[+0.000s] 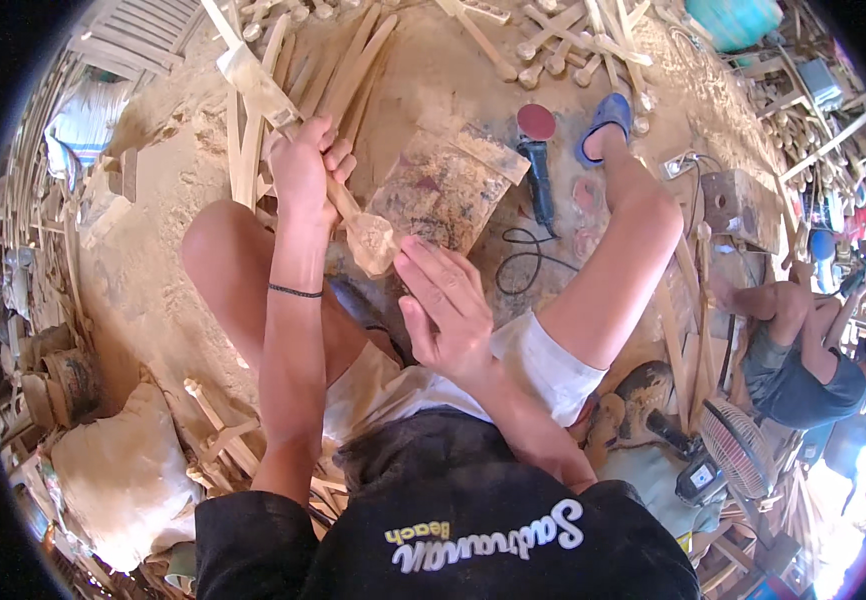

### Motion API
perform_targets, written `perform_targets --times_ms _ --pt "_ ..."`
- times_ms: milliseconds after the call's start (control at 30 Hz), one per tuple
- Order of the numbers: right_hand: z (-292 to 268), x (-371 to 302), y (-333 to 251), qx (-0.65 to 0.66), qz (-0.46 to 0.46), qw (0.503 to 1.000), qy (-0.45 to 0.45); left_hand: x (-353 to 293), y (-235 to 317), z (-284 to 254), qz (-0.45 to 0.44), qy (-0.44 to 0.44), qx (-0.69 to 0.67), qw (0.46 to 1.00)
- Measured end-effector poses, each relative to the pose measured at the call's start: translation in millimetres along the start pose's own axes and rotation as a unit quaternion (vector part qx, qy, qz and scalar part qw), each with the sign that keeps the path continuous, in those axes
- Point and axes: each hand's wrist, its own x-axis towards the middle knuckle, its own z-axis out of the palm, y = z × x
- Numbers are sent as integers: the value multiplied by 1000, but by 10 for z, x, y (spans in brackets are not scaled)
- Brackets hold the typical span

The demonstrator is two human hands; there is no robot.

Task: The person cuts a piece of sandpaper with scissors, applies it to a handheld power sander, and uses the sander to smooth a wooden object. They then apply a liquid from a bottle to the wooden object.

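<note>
My left hand (303, 170) is wrapped around the shaft of a roughly carved wooden piece (371, 243), which slants across in front of me. Its near end is a thick, faceted knob. Beyond my fist a broad flat wooden part (253, 85) lies in line with the shaft; whether both are one piece I cannot tell. At the knob is my right hand (445, 305), fingers stretched out and their tips touching or very close to it. Between my knees lies a worn, dusty wooden board (448, 190). To its right rests an angle grinder (539, 185) with a round red sanding disc (536, 122).
Long wooden sticks (348, 70) lean at the far left of centre, and knobbed wooden pieces (563, 50) are heaped at the back. A black cable (523, 270) loops by the grinder. At right are a fan (733, 455) and another person (803, 350). Sawdust covers the ground.
</note>
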Motion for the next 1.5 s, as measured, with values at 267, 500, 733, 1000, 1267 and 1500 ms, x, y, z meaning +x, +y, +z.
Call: perform_targets --times_ms 267,500,733,1000,1267,1500 --pt "46 488 245 87 39 994 -59 -141 36 92 29 43 71 996" --pt "270 245 -192 -30 24 993 -110 -125 -44 138 72 70 99 990" --pt "310 -105 -154 -146 37 978 -147 -96 -83 261 85 178 176 964" --pt "346 -333 -114 -151 -55 959 -231 -89 -57 226 110 179 172 963" --pt "19 498 -63 -106 68 992 -16 -208 -41 437 113 168 161 966" --pt "217 -72 -250 -257 -19 950 -174 -130 -23 270 110 173 178 962"
